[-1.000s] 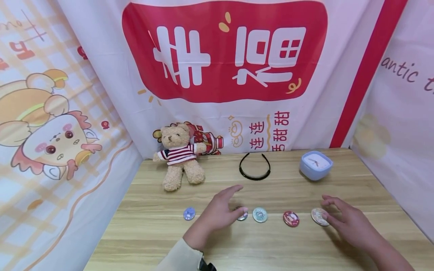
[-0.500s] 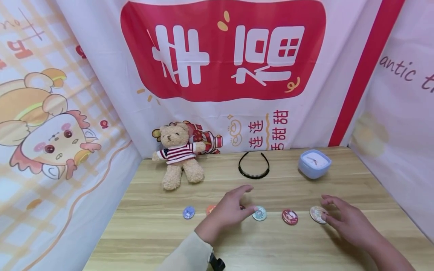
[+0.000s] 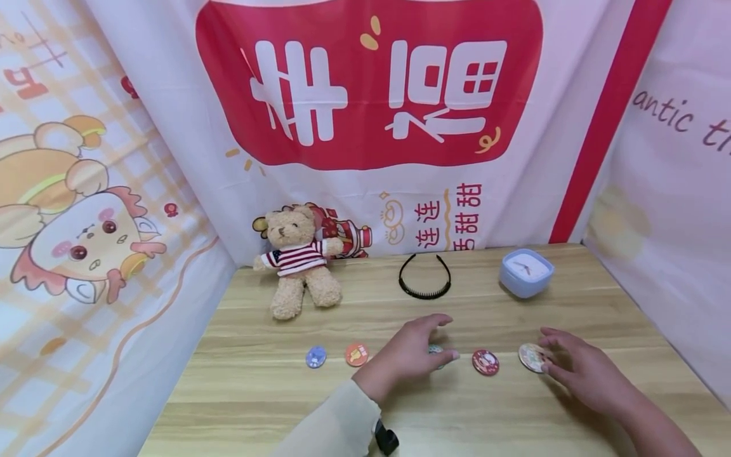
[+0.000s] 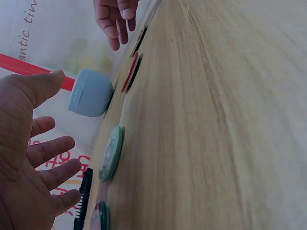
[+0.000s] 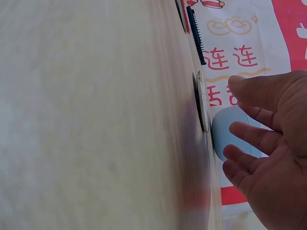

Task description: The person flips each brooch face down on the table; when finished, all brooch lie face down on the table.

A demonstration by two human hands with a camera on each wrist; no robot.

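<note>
Round pin badges lie in a row across the wooden table. My left hand (image 3: 414,349) hovers over the middle of the row, fingers spread and holding nothing. It partly covers a teal badge (image 3: 435,357); the left wrist view shows that teal badge (image 4: 112,154) flat on the wood, with a further dark-rimmed badge (image 4: 99,218) that the hand hides in the head view. On the right, my right hand (image 3: 585,371) is held loosely bent beside a beige badge (image 3: 532,358), thumb tip overlapping its edge. A red badge (image 3: 485,362) lies between the hands.
Left of the left hand are an orange badge (image 3: 356,355) and a blue badge (image 3: 316,357). Along the back stand a teddy bear (image 3: 302,263), a black toothed headband (image 3: 425,293) and a light-blue clock (image 3: 526,274). Printed cloth (image 3: 365,146) hangs behind the table (image 3: 457,419).
My left hand has slid right along the row, from the dark-rimmed badge to the teal one, uncovering the orange badge. The right hand has barely moved. The head view has shifted slightly.
</note>
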